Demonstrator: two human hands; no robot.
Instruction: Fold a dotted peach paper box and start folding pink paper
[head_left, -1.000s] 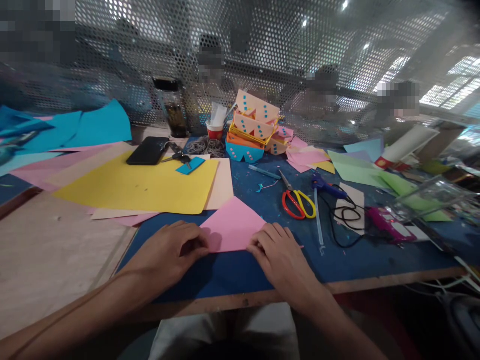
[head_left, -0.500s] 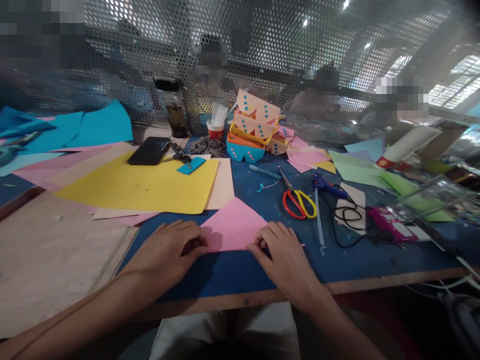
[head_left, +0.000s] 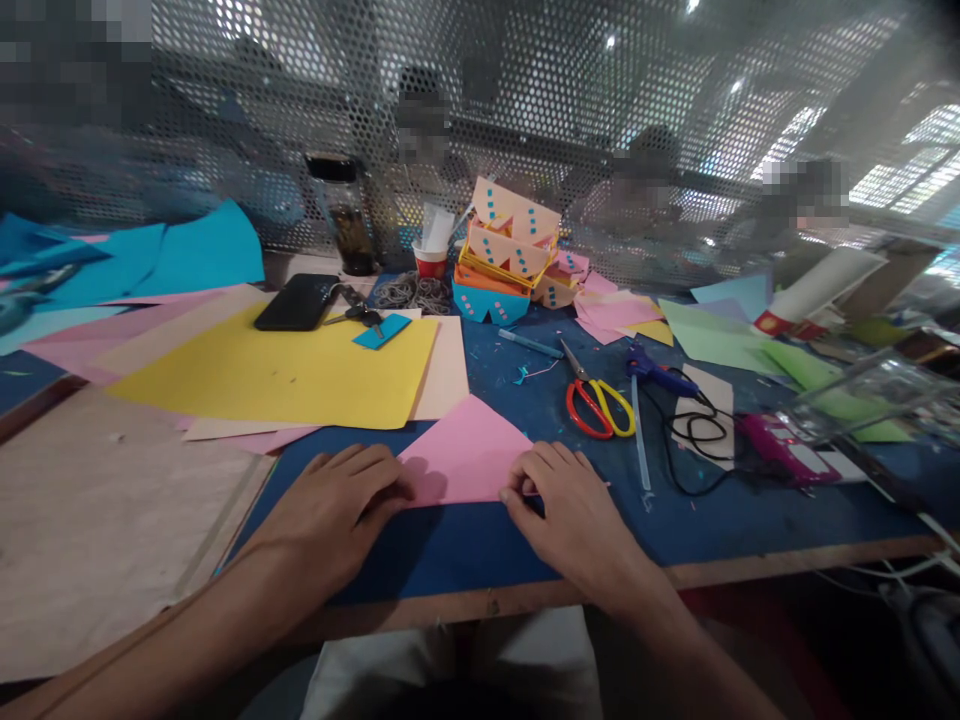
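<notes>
A pink sheet of paper (head_left: 465, 455) lies on the blue table mat, its peak pointing away from me and its straight lower edge toward me. My left hand (head_left: 349, 500) pinches the left end of that edge between thumb and fingers. At the right end, my right hand (head_left: 551, 500) grips the same paper with curled fingers. Both hands hide the paper's side corners. Red-and-yellow scissors (head_left: 600, 408) rest beyond my right hand. A large yellow sheet (head_left: 300, 375) lies beyond my left hand.
Behind are a stack of decorated paper boxes (head_left: 510, 250), a cup (head_left: 430, 260), a jar (head_left: 350, 225) and a phone (head_left: 297, 302). On the right lie a blue glue gun (head_left: 660, 374) with its cord and a clear glue stick (head_left: 640, 435). A wooden board (head_left: 112, 500) occupies the left.
Both hands keep their hold on the pink paper. My right hand's fingers have shifted very slightly, and the camera view has moved a little.
</notes>
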